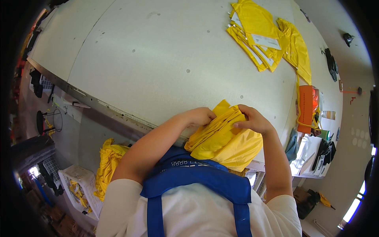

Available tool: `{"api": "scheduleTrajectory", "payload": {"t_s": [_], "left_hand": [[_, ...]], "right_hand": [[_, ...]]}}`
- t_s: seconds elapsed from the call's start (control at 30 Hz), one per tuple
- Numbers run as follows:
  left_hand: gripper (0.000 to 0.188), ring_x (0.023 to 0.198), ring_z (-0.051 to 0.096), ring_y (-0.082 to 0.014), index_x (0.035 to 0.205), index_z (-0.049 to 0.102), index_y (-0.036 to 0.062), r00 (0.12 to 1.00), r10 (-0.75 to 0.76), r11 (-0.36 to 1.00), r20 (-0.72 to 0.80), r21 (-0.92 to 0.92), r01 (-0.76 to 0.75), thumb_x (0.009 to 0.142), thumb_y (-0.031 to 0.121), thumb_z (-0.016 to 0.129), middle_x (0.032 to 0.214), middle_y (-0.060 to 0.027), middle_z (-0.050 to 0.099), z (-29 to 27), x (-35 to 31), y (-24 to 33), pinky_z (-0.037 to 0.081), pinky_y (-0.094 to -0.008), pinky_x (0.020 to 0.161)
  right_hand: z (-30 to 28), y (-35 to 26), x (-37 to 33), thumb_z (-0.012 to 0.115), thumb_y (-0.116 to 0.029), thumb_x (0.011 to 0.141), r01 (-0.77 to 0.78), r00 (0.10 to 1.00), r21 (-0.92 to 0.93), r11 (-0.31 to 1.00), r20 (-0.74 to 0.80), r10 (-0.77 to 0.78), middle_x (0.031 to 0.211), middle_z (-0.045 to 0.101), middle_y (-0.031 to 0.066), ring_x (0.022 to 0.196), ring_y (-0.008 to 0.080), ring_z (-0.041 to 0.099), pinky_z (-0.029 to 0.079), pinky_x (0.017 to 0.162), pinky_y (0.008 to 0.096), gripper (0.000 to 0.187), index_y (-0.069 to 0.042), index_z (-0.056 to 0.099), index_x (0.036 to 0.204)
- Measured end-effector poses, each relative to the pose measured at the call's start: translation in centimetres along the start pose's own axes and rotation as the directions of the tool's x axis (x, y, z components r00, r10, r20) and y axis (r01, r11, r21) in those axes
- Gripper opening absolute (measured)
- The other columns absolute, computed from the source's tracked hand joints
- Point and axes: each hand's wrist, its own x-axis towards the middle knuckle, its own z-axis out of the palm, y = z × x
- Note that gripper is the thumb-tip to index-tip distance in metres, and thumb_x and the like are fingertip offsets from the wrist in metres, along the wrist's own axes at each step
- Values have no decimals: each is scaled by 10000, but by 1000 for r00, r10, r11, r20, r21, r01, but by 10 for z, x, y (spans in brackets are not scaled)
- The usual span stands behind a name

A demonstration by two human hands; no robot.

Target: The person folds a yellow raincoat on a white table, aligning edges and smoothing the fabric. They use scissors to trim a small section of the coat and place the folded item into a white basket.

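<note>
Head view, looking down on a large pale worktop (158, 59).

Containers: white crate (81, 189) on the floor left of the person, below the worktop's near edge, holding small yellow pieces; contents otherwise hard to make out. Orange box (305, 108) near the worktop's right edge.

Hands: left hand (200, 116) curled closed on the left upper edge of a folded yellow garment (223, 140); right hand (254, 119) gripping its top right corner, fingers bent over the fabric. Garment lies at the worktop's near edge, partly hanging over it, against the person's blue apron (197, 177).

Other items: stack of folded yellow garments (256, 33) with white labels near the far right corner; loose yellow heap (106, 166) below the near edge, beside the left arm.

Hidden or unclear: fingertips of both hands are buried in fabric; dark items along the right edge are too small to identify; picture rim is black.
</note>
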Motion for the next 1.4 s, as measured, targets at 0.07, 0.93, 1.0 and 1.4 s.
{"api": "scheduleTrajectory", "payload": {"t_s": [0.07,0.93,1.0,1.4], "left_hand": [[298,843,645,-211,1109,659,52,995,-19,903,100,428,-26,853,79,508,995,-116,676,-4,0,13,506,-322,723],[141,654,617,-311,892,510,66,486,733,562,-476,826,-38,790,94,603,786,-133,616,32,-15,7,492,-402,538],[114,625,615,-297,866,515,59,484,743,533,-462,846,-11,789,101,587,777,-125,607,28,-20,9,496,-385,522],[91,608,573,-326,771,508,51,466,784,487,-410,872,-53,763,76,596,746,-123,542,34,-30,-3,472,-403,520]], "right_hand": [[1,3,0,714,-113,767,22,1000,25,999,-1,-22,1078,582,61,1008,147,533,413,925,282,505,11,515,1214],[65,24,31,654,-126,787,-100,905,-930,353,-233,-355,1323,409,121,1001,294,564,500,843,368,239,-39,604,1004],[65,36,34,673,-115,779,-11,869,-854,519,-265,-418,1273,463,138,993,299,581,509,823,372,235,-19,592,977],[53,35,62,635,-58,737,-100,708,-378,920,-678,-201,802,620,119,723,298,601,477,666,372,256,-78,462,925]]}}
